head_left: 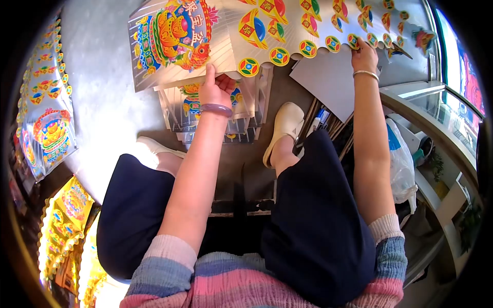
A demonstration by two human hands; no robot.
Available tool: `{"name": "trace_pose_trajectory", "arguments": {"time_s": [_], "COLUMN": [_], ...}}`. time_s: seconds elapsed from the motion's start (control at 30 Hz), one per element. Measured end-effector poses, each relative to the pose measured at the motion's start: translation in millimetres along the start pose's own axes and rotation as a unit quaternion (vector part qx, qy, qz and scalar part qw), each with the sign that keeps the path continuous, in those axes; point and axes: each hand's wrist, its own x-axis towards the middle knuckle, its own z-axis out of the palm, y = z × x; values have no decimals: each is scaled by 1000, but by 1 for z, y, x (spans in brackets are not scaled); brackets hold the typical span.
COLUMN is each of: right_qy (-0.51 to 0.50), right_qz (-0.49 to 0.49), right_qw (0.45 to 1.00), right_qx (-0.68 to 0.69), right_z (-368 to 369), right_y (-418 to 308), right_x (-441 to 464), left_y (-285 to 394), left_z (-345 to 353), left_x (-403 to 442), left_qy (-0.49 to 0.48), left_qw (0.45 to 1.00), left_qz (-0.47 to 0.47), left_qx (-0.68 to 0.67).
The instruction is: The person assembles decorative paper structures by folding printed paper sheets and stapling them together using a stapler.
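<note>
A long silver foil paper sheet (224, 51), printed with a treasure bowl, fish, ingots and round coins, stretches across the top of the head view. Its lower edge is scalloped around the coins. My left hand (217, 92), with a purple bangle at the wrist, grips the near edge below the bowl print, thumb on top and fingers curled underneath. Farther right, my right hand (364, 57) pinches the scalloped edge beside a coin; a silver bangle is on that wrist. Below the sheet lies a stack of similar printed sheets (246, 100), partly covered.
More silver printed strips (47, 102) hang or lie at the left, with gold ones (64, 220) below. A grey board (328, 84) and a marker (320, 117) are by my beige shoe (287, 123). A glass case (447, 102) and plastic bag (401, 164) stand right.
</note>
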Motion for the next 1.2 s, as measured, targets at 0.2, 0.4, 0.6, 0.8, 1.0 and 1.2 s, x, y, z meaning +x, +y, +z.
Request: {"name": "trace_pose_trajectory", "arguments": {"time_s": [0.2,0.4,0.6,0.8,1.0,1.2], "right_qy": [59,20,-174,-233,-234,-250], "right_qz": [-19,40,220,258,193,175], "right_qw": [997,997,956,927,931,929], "right_qx": [48,64,-91,-144,-200,-209], "right_z": [6,13,41,68,67,70], "right_y": [26,38,74,92,96,92], "right_x": [-30,-52,-133,-179,-179,-182], "left_y": [2,1,-2,-4,-10,-12], "left_z": [-7,-13,-10,-3,-3,-3], "left_x": [11,18,16,11,9,9], "left_qy": [-14,-35,-40,-26,-64,-73], "left_qw": [998,998,998,999,997,997], "left_qz": [54,30,16,12,24,14], "left_qx": [44,40,48,19,30,13]}}
